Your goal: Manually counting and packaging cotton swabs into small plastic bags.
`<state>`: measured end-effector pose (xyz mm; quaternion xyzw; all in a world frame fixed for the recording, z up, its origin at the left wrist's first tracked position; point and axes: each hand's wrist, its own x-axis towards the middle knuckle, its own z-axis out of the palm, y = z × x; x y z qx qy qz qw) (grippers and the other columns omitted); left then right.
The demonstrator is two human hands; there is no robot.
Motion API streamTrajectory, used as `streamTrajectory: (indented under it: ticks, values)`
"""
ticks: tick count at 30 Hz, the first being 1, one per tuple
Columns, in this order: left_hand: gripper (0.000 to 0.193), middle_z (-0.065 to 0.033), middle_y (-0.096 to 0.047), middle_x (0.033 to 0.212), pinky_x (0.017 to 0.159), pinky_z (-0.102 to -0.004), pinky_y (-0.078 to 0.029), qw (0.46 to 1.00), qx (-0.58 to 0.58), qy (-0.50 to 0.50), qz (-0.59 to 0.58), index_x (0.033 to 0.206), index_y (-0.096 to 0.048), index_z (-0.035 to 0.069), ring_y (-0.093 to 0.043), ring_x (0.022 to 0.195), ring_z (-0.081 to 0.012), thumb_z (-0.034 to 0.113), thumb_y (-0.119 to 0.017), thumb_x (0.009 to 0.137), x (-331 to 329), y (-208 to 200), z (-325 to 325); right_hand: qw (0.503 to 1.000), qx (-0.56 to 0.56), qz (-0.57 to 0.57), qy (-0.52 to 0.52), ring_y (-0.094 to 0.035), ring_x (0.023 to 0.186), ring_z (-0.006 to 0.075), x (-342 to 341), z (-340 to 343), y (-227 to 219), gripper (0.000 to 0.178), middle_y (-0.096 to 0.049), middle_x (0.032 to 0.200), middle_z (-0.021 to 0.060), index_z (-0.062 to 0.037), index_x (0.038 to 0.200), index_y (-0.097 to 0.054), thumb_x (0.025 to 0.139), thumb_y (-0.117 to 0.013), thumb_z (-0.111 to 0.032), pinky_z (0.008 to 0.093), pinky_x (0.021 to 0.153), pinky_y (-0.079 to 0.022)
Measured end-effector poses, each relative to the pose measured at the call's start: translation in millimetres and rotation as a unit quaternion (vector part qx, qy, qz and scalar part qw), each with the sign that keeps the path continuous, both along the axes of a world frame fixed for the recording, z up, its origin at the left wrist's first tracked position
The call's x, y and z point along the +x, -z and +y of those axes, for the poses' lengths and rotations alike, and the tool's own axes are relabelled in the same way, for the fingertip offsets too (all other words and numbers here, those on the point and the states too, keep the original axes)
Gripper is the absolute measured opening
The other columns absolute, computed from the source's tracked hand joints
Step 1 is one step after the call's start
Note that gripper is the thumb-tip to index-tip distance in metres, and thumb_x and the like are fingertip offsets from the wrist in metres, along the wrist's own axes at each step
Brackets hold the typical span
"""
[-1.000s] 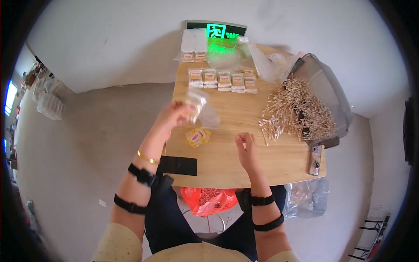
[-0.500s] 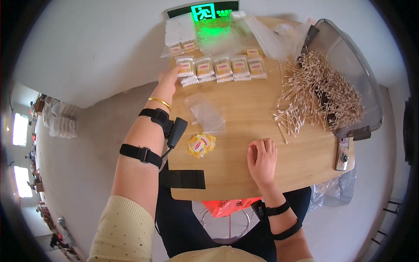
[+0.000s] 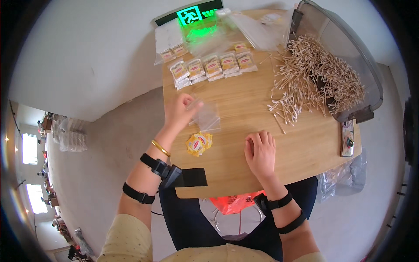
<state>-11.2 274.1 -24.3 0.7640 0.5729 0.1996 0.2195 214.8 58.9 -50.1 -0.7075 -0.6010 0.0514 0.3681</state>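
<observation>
My left hand is over the small clear plastic bags left of the table's middle. Its thumb and fingers are pinched at the upper left corner of a bag. Just below lies a loose pile of small yellow-and-white cards. Palm down on the wood, my right hand rests with its fingers loosely bent and slightly apart, holding nothing. Farther back, bags of cotton swabs with yellow labels are stacked in a row.
A grey translucent bin lies tipped at the right, with loose cotton swabs spilling onto the table. Clear plastic sheets and a lit green exit sign are at the back. A phone-like object lies by the right edge.
My left hand has come back from the leftmost swab bag in the row to the clear plastic bags. That swab bag stays on its stack. My right hand keeps its place on the table.
</observation>
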Motion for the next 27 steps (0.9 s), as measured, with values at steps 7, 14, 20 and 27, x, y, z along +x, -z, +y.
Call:
streamTrajectory:
  ticks: [7, 14, 20, 27]
  values:
    - [0.046, -0.0062, -0.069, 0.087, 0.084, -0.0385, -0.050, 0.986, -0.041, 0.089, 0.132, 0.092, -0.071, 0.009, -0.066, 0.095, -0.0239, 0.046, -0.090, 0.072, 19, 1, -9, 1.000, -0.004, 0.000, 0.006, -0.056, 0.091, 0.0304, 1, -2, 1, 0.009, -0.057, 0.093, 0.0089, -0.0115, 0.093, -0.060, 0.088, -0.067, -0.012, 0.0435, 0.079, -0.044]
    - [0.027, -0.0039, -0.075, 0.088, 0.070, -0.0274, -0.050, 0.937, -0.216, 0.026, -0.275, 0.099, -0.071, 0.003, -0.068, 0.076, -0.0114, 0.028, -0.080, 0.092, 21, -32, -33, 1.000, 0.005, 0.029, -0.001, -0.058, 0.091, 0.0295, -2, -4, -1, 0.010, -0.059, 0.091, 0.0089, -0.0109, 0.094, -0.064, 0.089, -0.069, -0.018, 0.0427, 0.082, -0.046]
    - [0.019, -0.0059, -0.077, 0.096, 0.070, -0.0249, -0.048, 0.875, -0.215, -0.074, -0.428, 0.103, -0.070, 0.006, -0.069, 0.081, -0.0106, 0.023, -0.074, 0.097, 26, -65, -145, 0.796, -0.099, 0.586, -0.114, -0.063, 0.097, 0.0140, -4, -4, -13, 0.029, -0.071, 0.100, 0.0017, -0.0049, 0.108, -0.071, 0.097, -0.072, -0.032, 0.0324, 0.085, -0.046]
    - [0.015, -0.0058, -0.078, 0.098, 0.070, -0.0257, -0.049, 0.867, -0.091, -0.136, -0.471, 0.104, -0.069, 0.007, -0.072, 0.083, -0.0133, 0.021, -0.072, 0.099, 9, -77, -222, 0.755, -0.094, 0.614, -0.211, -0.063, 0.094, 0.0084, -64, -48, -83, 0.019, -0.072, 0.099, 0.0013, -0.0019, 0.106, -0.071, 0.100, -0.070, -0.020, 0.0261, 0.087, -0.048]
